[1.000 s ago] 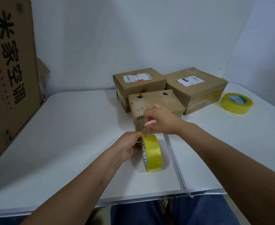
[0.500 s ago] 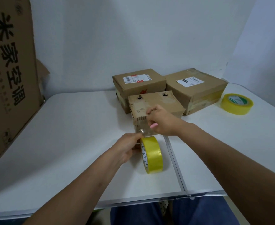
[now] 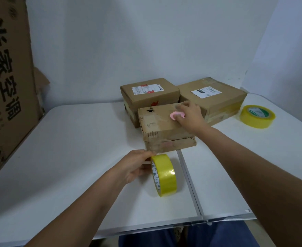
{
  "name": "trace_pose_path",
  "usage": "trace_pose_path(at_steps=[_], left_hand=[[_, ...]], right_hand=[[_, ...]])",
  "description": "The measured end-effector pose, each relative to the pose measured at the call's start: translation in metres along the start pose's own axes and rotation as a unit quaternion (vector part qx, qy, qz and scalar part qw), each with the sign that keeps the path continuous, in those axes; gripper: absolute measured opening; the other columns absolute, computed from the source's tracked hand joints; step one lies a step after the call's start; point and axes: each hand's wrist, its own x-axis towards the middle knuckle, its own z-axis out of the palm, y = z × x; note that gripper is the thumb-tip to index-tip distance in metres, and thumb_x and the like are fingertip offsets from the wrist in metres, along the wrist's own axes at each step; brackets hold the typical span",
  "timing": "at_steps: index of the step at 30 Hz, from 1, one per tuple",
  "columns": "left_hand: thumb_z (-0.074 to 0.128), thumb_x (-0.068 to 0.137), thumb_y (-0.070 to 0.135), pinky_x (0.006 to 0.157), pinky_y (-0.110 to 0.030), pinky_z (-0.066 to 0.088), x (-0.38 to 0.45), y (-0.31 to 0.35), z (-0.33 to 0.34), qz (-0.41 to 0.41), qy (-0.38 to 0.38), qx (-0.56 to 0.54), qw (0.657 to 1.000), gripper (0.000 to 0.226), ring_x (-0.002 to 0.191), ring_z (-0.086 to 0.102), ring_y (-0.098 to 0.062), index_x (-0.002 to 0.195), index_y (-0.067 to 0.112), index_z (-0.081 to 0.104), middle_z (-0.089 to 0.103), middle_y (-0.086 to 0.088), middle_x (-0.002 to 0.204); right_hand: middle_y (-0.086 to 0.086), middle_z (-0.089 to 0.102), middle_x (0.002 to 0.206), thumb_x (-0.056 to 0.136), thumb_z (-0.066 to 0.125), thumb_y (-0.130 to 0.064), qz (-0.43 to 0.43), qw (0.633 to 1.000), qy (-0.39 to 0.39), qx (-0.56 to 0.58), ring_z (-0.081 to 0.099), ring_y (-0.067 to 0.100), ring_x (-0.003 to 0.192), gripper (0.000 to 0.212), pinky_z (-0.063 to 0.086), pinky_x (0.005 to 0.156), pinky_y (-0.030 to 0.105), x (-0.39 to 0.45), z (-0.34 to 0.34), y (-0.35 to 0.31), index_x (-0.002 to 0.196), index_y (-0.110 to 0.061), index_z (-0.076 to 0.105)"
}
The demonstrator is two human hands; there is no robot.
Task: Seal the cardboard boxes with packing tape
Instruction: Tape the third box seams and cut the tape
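Right hand [image 3: 189,114] has been moved from the box [image 3: 166,129] front to its top, pink cutter [image 3: 177,115] gripped; left hand [image 3: 137,166] pinches the roll [image 3: 164,173] on open bench [image 3: 66,157].

Small box [image 3: 162,122]: worn matt cardboard, scuffed, glossy clear tape. Tape roll [image 3: 164,174]: glossy yellow plastic film. Table [image 3: 66,157]: smooth matt white.

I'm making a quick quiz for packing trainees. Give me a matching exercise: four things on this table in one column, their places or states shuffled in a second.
1. left hand
2. right hand
3. spare tape roll
4. nearest box

A. lies flat at the table's right
B. presses a pink tool on a box top
C. grips the upright yellow roll
D. stands in front of two labelled boxes

Pairs: 1-C, 2-B, 3-A, 4-D
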Motion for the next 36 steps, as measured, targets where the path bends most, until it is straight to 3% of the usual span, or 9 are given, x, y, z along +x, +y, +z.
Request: trace_pose_path(at_steps=[5,8,11,17,23,26,29,33,36], left_hand=[[0.068,0.089,0.013,0.067,-0.034,0.058,0.002,-0.008,-0.004,-0.015,0.005,0.001,1.0,0.012,0.08,0.069,-0.027,0.096,0.004,0.065,0.07,-0.017,0.091],[0.062,0.091,0.011,0.057,-0.03,0.056,0.001,-0.015,-0.002,-0.025,0.013,0.018,0.999,0.006,0.065,0.068,-0.022,0.087,0.007,0.064,0.069,-0.011,0.076],[0.058,0.093,0.01,0.058,-0.032,0.057,0.0,-0.02,0.004,-0.021,0.019,-0.009,1.0,0.011,0.063,0.068,-0.02,0.09,0.006,0.068,0.07,-0.011,0.076],[0.05,0.099,0.01,0.068,-0.041,0.061,0.011,-0.018,0.043,0.004,0.003,-0.105,0.994,0.023,0.077,0.071,-0.026,0.11,-0.001,0.067,0.073,-0.016,0.09],[0.053,0.095,0.007,0.049,-0.021,0.052,0.035,-0.018,0.107,0.048,-0.019,0.111,0.992,0.012,0.059,0.057,-0.018,0.092,0.005,0.064,0.066,-0.013,0.076],[0.06,0.091,0.011,0.036,-0.013,0.032,0.046,-0.019,0.128,0.086,-0.013,0.249,0.965,0.019,0.041,0.049,-0.014,0.072,0.015,0.063,0.061,-0.004,0.054],[0.063,0.088,0.019,0.045,-0.018,0.042,0.055,-0.02,0.144,0.105,-0.004,0.342,0.934,0.02,0.047,0.055,-0.015,0.068,0.017,0.063,0.062,0.0,0.057],[0.064,0.083,0.057,0.063,-0.029,0.04,0.061,-0.016,0.152,0.12,0.016,0.551,0.826,0.043,0.086,0.057,-0.022,0.087,0.014,0.057,0.06,-0.003,0.088],[0.061,0.083,0.061,0.064,-0.029,0.039,0.064,-0.008,0.152,0.1,0.004,0.593,0.799,0.051,0.091,0.056,-0.022,0.097,0.011,0.059,0.062,-0.006,0.101]], right_hand=[[-0.006,0.057,0.091,0.083,0.049,-0.015,-0.149,0.974,0.139,0.103,0.058,0.017,0.085,0.014,0.049,0.069,0.038,-0.037,0.007,-0.025,0.089,-0.019,0.061],[-0.001,0.06,0.066,0.083,0.045,-0.004,-0.055,0.979,-0.073,0.182,0.065,0.023,0.064,0.02,0.054,0.055,0.037,-0.064,0.015,-0.034,0.073,-0.011,0.061],[0.012,0.069,0.082,0.097,0.043,-0.019,0.11,0.922,-0.332,0.167,0.069,0.023,0.068,0.027,0.058,0.057,0.028,-0.084,0.017,-0.03,0.1,-0.003,0.065],[0.017,0.063,0.128,0.099,0.044,-0.049,0.156,0.785,-0.429,0.419,0.06,0.034,0.118,0.049,0.05,0.097,0.043,-0.092,-0.007,0.002,0.133,-0.015,0.052],[0.008,0.063,0.108,0.09,0.062,-0.035,0.217,0.928,-0.278,0.122,0.062,0.018,0.082,0.027,0.054,0.067,0.03,-0.08,-0.052,0.039,0.111,-0.019,0.06],[0.013,0.062,0.113,0.088,0.064,-0.037,0.247,0.937,-0.243,0.05,0.066,0.026,0.083,0.042,0.056,0.074,0.035,-0.075,-0.058,0.053,0.121,-0.011,0.056],[0.017,0.06,0.119,0.09,0.062,-0.034,0.263,0.935,-0.237,0.032,0.068,0.032,0.091,0.048,0.056,0.084,0.039,-0.075,-0.055,0.064,0.126,-0.003,0.053],[0.015,0.061,0.116,0.094,0.058,-0.032,0.239,0.934,-0.263,-0.031,0.064,0.027,0.075,0.028,0.052,0.071,0.029,-0.073,-0.056,0.065,0.106,-0.007,0.06],[0.009,0.058,0.106,0.093,0.059,-0.025,0.213,0.935,-0.278,-0.047,0.053,0.021,0.069,0.022,0.045,0.062,0.026,-0.071,-0.055,0.059,0.074,-0.016,0.053]])
